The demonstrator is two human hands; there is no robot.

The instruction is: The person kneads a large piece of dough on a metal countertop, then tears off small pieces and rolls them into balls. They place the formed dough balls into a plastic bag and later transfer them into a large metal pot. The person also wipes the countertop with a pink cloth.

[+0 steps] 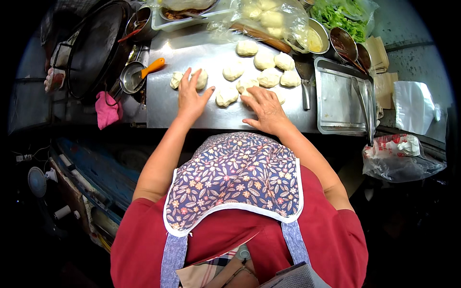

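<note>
Pale dough balls (264, 60) lie in a loose group on a stainless steel worktop (162, 111). My left hand (192, 98) is over the worktop, left of the group, with its fingers and thumb spread. Its fingertips reach a dough ball (201, 80), and a smaller dough piece (175, 80) lies just left of them. Over the front of the group is my right hand (267, 109), palm down, thumb held apart. Its fingertips touch or cover part of a dough ball (246, 85), while another (279, 94) shows behind its knuckles. Between my hands sits a creased dough ball (227, 96).
A wooden rolling pin (261, 36) lies behind the dough, beside a plastic bag (272, 19) of more dough. On the right are a metal scraper (305, 81) and a steel tray (322, 97) with tongs (362, 104). An orange-handled scraper (153, 68) and a round griddle (95, 46) stand left.
</note>
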